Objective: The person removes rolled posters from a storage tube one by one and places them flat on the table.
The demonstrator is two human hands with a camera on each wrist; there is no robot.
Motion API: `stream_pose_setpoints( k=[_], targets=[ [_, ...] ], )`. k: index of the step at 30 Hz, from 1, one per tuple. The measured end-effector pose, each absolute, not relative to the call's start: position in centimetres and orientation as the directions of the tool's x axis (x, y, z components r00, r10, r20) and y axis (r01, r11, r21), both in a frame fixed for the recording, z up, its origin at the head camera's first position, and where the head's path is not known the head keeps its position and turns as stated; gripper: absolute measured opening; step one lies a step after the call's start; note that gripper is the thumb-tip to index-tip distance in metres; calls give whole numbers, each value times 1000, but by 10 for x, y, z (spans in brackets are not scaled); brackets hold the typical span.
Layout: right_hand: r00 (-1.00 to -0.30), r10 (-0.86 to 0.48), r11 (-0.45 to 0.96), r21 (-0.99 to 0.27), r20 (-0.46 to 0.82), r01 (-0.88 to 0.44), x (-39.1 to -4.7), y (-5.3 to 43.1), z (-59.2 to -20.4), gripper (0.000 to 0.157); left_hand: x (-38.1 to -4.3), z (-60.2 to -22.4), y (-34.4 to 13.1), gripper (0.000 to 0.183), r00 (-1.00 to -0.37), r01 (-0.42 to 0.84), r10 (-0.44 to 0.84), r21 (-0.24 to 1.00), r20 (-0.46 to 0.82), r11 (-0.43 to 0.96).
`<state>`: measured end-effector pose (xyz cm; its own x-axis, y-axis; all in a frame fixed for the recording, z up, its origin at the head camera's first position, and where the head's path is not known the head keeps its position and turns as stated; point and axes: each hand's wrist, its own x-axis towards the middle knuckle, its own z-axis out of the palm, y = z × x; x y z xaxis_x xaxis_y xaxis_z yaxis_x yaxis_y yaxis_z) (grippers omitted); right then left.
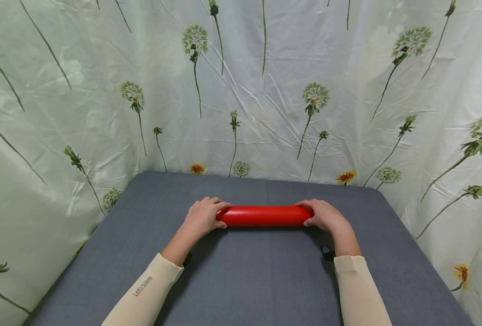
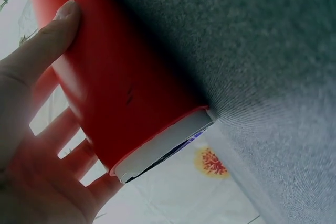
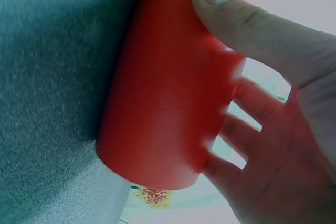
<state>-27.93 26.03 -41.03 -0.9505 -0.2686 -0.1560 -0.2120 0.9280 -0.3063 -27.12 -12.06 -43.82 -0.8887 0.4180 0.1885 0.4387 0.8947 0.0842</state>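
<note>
Pale sleeves point(image 1: 143, 294) lay nearest my camera. At left, my left grip point(image 1: 203, 216) clasped one end of a red cylinder point(image 1: 265, 216), thumb on the near side, with a pale end face point(image 2: 160, 146) showing in the wrist view. It lay crosswise on the grey surface point(image 1: 241, 280); straight and glossy, it looked stiff and possibly slippery, though I couldn't judge its weight. My right grip point(image 1: 325, 215) clasped the other end; holding both ends seemed steadiest.

head view | lettering point(image 1: 142, 286) "Let's Slim" | on: cream left sleeve point(image 1: 147, 299)
</note>
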Motion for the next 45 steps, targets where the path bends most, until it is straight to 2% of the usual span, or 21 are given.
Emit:
stream_pose_setpoints(
  k=[19, 33, 45],
  targets=[
    [-942, -311, 914, -311, -126, -260, -308, 267, -415, 64, -273, -447, -113, 62, -882, 412, 382, 55, 276, 910],
    [-933, -351, 894, -325, -78, -309, -322, 269, -422, 63, -273, -451, -111, 63, -886, 389, 347, 86, 307, 917],
    [-926, -366, 888, -335, -96, -316, -336, 271, -422, 64, -273, -451, -111, 63, -889, 378, 330, 102, 318, 920]
  ],
)
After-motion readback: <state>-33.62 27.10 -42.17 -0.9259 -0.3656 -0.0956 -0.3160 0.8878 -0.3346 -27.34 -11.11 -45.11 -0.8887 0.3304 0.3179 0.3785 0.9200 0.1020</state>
